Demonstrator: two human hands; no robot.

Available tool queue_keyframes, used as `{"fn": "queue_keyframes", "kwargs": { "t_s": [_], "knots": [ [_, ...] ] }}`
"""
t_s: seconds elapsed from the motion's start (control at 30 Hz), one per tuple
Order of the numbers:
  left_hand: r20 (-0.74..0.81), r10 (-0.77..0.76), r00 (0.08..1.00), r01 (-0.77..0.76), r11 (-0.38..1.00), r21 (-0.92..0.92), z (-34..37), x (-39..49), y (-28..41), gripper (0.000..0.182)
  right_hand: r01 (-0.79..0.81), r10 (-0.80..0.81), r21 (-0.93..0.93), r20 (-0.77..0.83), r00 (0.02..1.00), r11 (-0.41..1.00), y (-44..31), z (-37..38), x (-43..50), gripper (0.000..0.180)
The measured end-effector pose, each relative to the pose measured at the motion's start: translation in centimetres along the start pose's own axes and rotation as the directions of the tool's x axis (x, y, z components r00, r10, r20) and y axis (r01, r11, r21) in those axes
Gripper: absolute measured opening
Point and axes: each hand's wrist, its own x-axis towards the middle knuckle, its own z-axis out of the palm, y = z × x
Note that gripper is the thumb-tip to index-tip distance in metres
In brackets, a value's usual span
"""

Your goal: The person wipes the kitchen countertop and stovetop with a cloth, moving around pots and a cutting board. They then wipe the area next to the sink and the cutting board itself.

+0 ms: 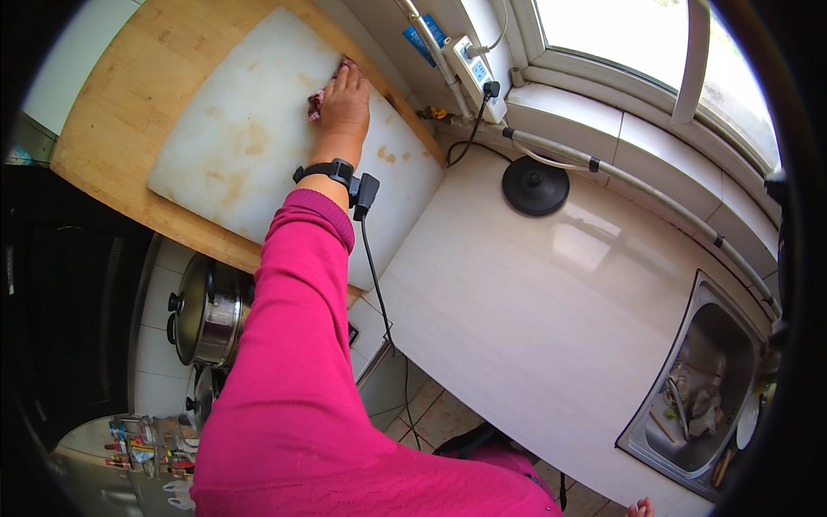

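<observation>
My left hand (345, 100), in a bright pink sleeve, presses a crumpled red-and-white cloth (316, 103) against a white cutting board (213, 142) near its far edge. Brownish stains mark the board, which lies on a wooden board (123, 103). A black strap with a small device and a cable is around the left wrist. Of my right hand (641, 508), only fingertips show at the bottom edge, near the pale countertop's front edge; whether it holds anything is hidden.
On the countertop (491, 291) sits a black round kettle base (535, 185), below a power strip (477, 77) and a pipe. A steel sink (652, 413) at the right holds utensils and scraps. Lidded pots (213, 323) stand at the left. The wrist cable hangs past the counter's edge.
</observation>
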Motion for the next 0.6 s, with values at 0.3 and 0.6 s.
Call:
{"fn": "queue_keyframes", "kwargs": {
  "t_s": [0.3, 0.6],
  "knots": [
    [0.135, 0.267, 0.954, -0.244, 0.955, -0.168, 3.2, -6.6, 6.9, 0.021, 0.025, -0.024, -0.024, 0.056, 0.998, 0.999, -0.8, 0.9, -0.1, 0.034],
    [0.145, 0.336, 0.930, -0.262, 0.887, -0.380, 5.0, -15.4, 14.0, 0.025, -0.023, 0.024, -0.051, 0.033, 0.999, 0.998, -0.4, 0.3, -0.6, 0.032]
  ]
}}
